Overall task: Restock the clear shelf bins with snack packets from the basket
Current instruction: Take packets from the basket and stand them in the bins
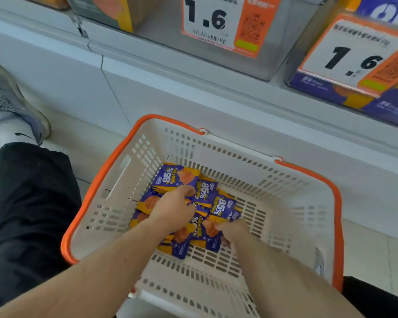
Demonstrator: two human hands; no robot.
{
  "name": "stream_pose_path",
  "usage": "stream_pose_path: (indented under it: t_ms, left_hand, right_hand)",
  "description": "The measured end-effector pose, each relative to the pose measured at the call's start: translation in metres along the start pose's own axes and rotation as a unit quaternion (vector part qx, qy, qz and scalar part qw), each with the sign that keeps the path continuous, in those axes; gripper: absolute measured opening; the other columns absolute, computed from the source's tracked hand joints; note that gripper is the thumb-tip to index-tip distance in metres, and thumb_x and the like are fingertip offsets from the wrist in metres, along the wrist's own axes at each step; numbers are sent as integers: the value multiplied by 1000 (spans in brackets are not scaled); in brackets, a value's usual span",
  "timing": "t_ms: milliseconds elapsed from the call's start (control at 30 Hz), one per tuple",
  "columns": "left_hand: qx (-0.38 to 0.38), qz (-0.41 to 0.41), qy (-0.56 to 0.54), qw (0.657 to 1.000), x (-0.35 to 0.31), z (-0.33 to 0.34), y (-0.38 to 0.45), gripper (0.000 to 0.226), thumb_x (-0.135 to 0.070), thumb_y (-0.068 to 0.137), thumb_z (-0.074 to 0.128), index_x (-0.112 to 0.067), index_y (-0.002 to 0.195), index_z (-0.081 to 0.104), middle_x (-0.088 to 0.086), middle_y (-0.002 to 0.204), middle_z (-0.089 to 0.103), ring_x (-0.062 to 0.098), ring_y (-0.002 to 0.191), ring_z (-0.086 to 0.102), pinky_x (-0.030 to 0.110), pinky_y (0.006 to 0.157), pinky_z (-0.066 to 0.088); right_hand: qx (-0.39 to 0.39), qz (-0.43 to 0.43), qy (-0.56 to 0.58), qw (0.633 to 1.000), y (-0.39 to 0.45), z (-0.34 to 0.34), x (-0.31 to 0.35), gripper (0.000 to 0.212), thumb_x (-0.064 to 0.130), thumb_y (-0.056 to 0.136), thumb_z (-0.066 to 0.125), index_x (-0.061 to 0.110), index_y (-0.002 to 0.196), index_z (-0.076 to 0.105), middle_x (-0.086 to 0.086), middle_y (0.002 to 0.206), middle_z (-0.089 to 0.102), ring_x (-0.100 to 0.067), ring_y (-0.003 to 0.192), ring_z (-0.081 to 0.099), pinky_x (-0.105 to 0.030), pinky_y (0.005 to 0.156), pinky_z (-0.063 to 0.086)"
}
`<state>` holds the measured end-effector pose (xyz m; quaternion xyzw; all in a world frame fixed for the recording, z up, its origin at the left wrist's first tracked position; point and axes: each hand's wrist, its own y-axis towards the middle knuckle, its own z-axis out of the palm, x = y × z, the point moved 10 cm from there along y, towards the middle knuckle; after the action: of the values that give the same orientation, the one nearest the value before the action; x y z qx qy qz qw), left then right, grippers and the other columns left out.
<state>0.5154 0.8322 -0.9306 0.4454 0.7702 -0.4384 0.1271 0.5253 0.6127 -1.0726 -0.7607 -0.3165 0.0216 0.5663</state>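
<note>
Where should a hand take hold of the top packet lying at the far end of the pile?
Judging by its pose, pinch the far edge of the top packet from above: it lies flat on the pile, its far edge is free, and the left hand covers the near edge.

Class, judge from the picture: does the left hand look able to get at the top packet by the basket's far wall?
Probably yes: the left hand already touches that packet, and nothing covers it.

Bare forearms, black trousers (30,203), white sock (14,131), grey sneaker (7,97).
</note>
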Motion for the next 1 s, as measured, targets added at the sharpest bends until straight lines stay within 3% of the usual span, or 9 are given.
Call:
stream_pose_path:
  t_ms: [167,267,400,500,567,700,800,900,1000]
  left_hand:
    - [0,-27,-42,999,9,3,0,45,-17,95,53,-27,139,46,-13,138,52,2,97,52,16,71,46]
    - [4,-51,-76,996,15,5,-9,45,-17,95,54,-25,139,45,-10,135,55,4,103,50,20,77,46]
    - [-4,-52,-98,994,16,-1,-22,41,-16,95,53,-24,135,48,-11,125,57,3,101,52,18,71,47]
    - [-12,-56,-104,993,20,-10,-28,42,-14,95,53,-24,135,49,-10,126,57,5,103,53,18,68,47]
    - [-21,-59,-110,992,23,-16,-31,41,-14,95,54,-23,135,49,-7,129,58,8,106,56,25,75,52]
    - [-24,-95,-163,982,29,-16,-33,37,-16,96,53,-23,133,51,-5,122,60,6,89,59,27,73,53]
    - [-16,-180,-328,927,31,0,-43,35,-16,95,55,-16,131,54,3,111,60,15,93,58,33,78,54]
    - [21,-270,-502,821,16,36,-58,40,-16,95,58,-12,133,49,13,139,44,31,125,47,56,94,47]
    - [83,-313,-519,791,-13,70,-70,38,-28,94,61,-11,125,47,9,141,40,43,134,37,64,103,35]
  right_hand:
    - [36,12,-54,998,-7,18,-4,26,6,86,68,7,69,49,-7,58,47,-17,49,41,-26,46,33]
    - [48,18,2,999,-26,15,-3,13,9,88,66,7,81,55,-5,67,52,-16,54,46,-25,47,38]
    - [107,25,71,991,-39,33,-11,13,10,90,63,8,78,59,-6,83,58,-19,75,54,-33,79,49]
    - [106,28,109,988,-40,52,-14,27,19,87,64,5,110,63,-10,110,59,-25,100,54,-41,92,44]
    - [118,25,121,985,-42,62,-11,26,17,87,65,9,112,65,-8,110,63,-27,105,60,-42,89,50]
    - [100,-2,58,993,-56,55,1,6,12,90,66,7,93,63,-6,79,60,-20,72,54,-32,65,48]
    - [48,-71,-35,996,-66,22,25,12,13,84,68,16,77,60,-1,77,60,-15,66,55,-29,69,52]
    - [48,-118,-137,982,-77,-12,51,12,8,61,80,8,67,69,-7,81,70,-17,74,65,-29,73,57]
    - [29,-149,-99,983,-102,-57,80,25,0,37,75,0,60,69,-12,69,70,-23,70,67,-40,67,58]
